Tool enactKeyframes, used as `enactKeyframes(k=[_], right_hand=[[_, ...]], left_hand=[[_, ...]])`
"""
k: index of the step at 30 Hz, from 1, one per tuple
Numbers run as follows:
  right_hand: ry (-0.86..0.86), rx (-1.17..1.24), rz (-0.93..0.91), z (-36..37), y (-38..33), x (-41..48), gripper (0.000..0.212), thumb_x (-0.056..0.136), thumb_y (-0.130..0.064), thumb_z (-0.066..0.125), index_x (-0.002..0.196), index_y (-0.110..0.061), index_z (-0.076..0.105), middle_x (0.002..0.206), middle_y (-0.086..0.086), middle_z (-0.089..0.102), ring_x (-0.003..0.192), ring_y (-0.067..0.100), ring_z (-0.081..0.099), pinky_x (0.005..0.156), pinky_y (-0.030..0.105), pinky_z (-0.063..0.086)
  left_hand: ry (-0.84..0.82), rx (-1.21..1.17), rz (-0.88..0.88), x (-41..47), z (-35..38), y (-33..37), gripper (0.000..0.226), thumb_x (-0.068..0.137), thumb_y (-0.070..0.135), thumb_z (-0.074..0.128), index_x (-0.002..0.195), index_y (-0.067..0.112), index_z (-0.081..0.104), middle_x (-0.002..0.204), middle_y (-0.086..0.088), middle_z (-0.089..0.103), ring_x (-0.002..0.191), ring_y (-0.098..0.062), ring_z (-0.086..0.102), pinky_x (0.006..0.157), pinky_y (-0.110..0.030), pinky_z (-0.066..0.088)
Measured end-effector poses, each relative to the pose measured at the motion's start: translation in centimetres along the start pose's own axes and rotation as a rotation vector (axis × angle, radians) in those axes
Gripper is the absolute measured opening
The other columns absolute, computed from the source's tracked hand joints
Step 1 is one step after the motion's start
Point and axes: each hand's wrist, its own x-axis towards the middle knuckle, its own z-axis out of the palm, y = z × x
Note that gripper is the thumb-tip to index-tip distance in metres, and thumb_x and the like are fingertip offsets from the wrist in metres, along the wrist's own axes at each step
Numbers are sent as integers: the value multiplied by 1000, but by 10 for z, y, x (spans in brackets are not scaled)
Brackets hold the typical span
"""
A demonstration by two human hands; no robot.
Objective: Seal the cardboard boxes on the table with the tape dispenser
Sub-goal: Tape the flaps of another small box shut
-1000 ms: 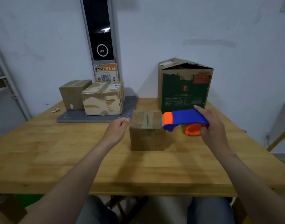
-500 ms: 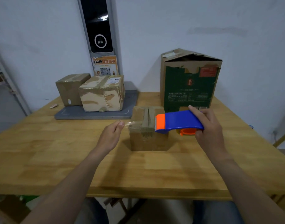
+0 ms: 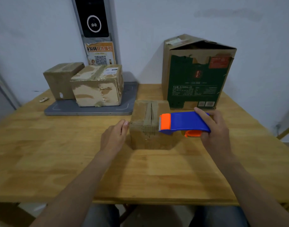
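On the wide wooden counter (image 3: 58, 161), the tall green-printed cardboard box (image 3: 196, 82) at the back right is seen with its top flaps peaked open, and two taped brown boxes (image 3: 97, 87) are parked on the grey tray (image 3: 91, 110) at the back left. The action is centred on the small brown cardboard box (image 3: 147, 128) in the middle. Half a second ago a clear strip was being drawn out leftward, and now the left hand (image 3: 114, 136) has been brought in against the box's upper left edge, fingertips pressed together. Whether the tape end is pinched cannot be told. The blue and orange plastic tape dispenser (image 3: 184, 122), gripped by the right hand (image 3: 214, 128), is held over the lid's right half, its orange head just short of the centre seam. The strip's end looks to be getting anchored, and the seam is judged not yet sealed.
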Motion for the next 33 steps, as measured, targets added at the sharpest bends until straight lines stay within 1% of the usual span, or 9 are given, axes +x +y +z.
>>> enactKeyframes(k=[10, 14, 16, 19, 21, 23, 26, 28, 33], right_hand=[[26, 21, -26, 18, 14, 5, 65, 86, 13, 64, 143, -16, 52, 117, 13, 51, 99, 21, 51, 67, 33, 50], [26, 17, -12, 22, 17, 5, 55, 91, -3, 54, 144, -16, 51, 119, 13, 51, 100, 12, 46, 71, 16, 39], [22, 23, -7, 23, 18, 6, 54, 92, -1, 56, 144, -17, 50, 121, 13, 51, 102, 13, 48, 72, 17, 41], [27, 19, -13, 24, 18, 6, 52, 93, -4, 57, 143, -15, 50, 122, 15, 52, 103, 18, 51, 72, 20, 43], [33, 29, -17, 25, 17, 6, 51, 92, -10, 54, 143, -13, 52, 121, 15, 52, 103, 18, 51, 72, 21, 43], [39, 52, -7, 27, 17, 6, 51, 91, -11, 54, 142, -12, 53, 120, 15, 52, 103, 16, 50, 73, 23, 44], [61, 58, -12, 29, 17, 6, 52, 90, -6, 55, 141, -12, 53, 119, 15, 53, 102, 20, 52, 73, 27, 46], [69, 59, -26, 31, 17, 6, 53, 90, 1, 58, 141, -12, 52, 119, 16, 52, 102, 22, 53, 72, 31, 49], [67, 73, -11, 37, 21, 6, 71, 85, 14, 65, 143, -21, 47, 118, 14, 51, 100, 23, 53, 68, 41, 54]], left_hand=[[-40, 14, -100, 10, 18, 14, 40, 105, 48, 11, 95, 34, 47, 80, -2, 63, 77, -32, 60, 65, -40, 43], [-133, 142, -147, 15, 19, 15, 57, 108, 48, 11, 124, 27, 61, 102, -9, 70, 95, -34, 64, 74, -38, 42], [-159, 186, -151, 17, 20, 12, 48, 109, 46, 16, 117, 26, 60, 101, -7, 70, 90, -30, 62, 70, -37, 41], [-22, 49, -132, 26, 18, 3, 40, 108, 45, 22, 107, 23, 55, 94, 0, 65, 87, -26, 62, 69, -40, 48], [109, -113, -76, 31, 10, 5, 40, 108, 45, 26, 120, 22, 56, 109, 3, 65, 103, -21, 62, 80, -39, 49], [73, -195, 35, 32, 2, 14, 52, 106, 52, 28, 140, 20, 50, 136, 4, 57, 127, -14, 52, 97, -34, 43], [-218, -115, 231, 29, 1, 26, 73, 100, 66, 32, 158, 23, 30, 165, 8, 26, 152, -6, 18, 117, -35, 26], [-278, 30, 303, 31, 5, 27, 89, 92, 77, 35, 160, 22, 25, 169, 10, 13, 154, -3, 1, 123, -37, 15], [-261, 444, 374, 37, 2, 36, 120, 75, 97, 25, 161, 14, 18, 170, 1, 11, 156, -12, -5, 126, -51, 0]])
